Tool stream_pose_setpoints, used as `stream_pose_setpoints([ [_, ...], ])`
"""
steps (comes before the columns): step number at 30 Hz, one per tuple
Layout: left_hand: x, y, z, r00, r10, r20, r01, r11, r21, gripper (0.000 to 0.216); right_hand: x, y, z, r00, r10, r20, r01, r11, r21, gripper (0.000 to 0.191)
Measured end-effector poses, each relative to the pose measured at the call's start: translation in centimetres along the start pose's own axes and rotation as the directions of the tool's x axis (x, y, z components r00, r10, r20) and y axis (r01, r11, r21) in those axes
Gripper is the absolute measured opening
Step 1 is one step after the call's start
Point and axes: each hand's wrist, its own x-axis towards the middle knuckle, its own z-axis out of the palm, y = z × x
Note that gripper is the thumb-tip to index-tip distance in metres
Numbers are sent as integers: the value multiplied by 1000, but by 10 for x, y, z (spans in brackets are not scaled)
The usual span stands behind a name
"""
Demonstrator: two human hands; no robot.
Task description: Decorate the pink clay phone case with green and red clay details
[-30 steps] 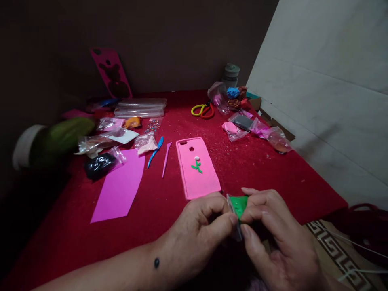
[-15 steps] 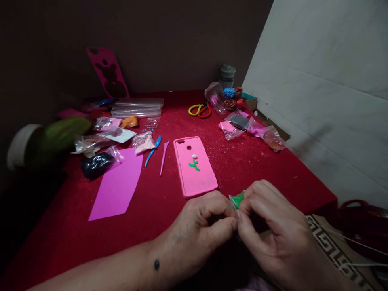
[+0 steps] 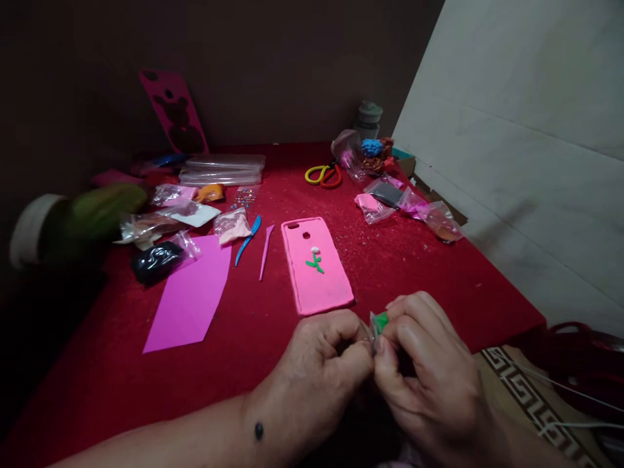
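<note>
Both your left hand (image 3: 326, 367) and right hand (image 3: 431, 374) pinch a green clay bag (image 3: 379, 321).
Fingers (image 3: 355, 361) clamped on it over the surface's (image 3: 429, 279) near edge, just before the pink phone case (image 3: 319, 286); pinch lightly, lest the plastic tear.

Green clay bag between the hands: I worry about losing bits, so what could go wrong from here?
1. The left hand and right hand pinch the green clay bag at the near edge of the table; a dropped piece might fall off.
2. The pink phone case with its clay flower lies just ahead of the fingers; a forward slip could smudge it.
</note>
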Motion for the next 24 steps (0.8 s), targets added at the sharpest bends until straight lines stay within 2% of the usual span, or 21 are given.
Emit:
stream_pose_setpoints([
  [7,0,0,-1,998,63,6,-64,994,90,18,3,3,-7,998,2,62,-8,994,105,23],
  [12,2,-2,-2,997,45,68,-52,994,94,14,2,4,-12,994,-15,105,-3,986,166,20],
  [20,0,-1,-3,988,127,86,-144,959,242,21,2,4,-23,977,-31,210,31,1000,3,20],
  [24,-1,-4,-2,990,127,65,-140,955,262,20,-1,2,-20,977,-89,193,91,996,-1,22],
])
